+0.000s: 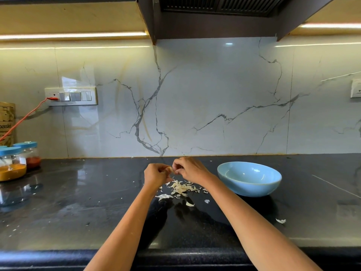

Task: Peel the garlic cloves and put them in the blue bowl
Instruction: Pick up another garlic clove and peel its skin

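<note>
The fingers [166, 170] of the left hand [156, 174] curl round a garlic clove [170, 169], holding it above the desk [97, 202], while the right hand [190, 170] pinches at its skin. The clove looks small, light and firm, its papery skin thin and brittle; a pinch at the tip is likely best. Below lies a pile of peels [181, 187]. The blue bowl [249, 178] stands just beside, to the right.

At frame centre we see only a sliver of the garlic clove [170, 169]; curled fingers hide the rest. At left the edge cuts a jar [10, 163] and perhaps a paper bag [6, 122].
</note>
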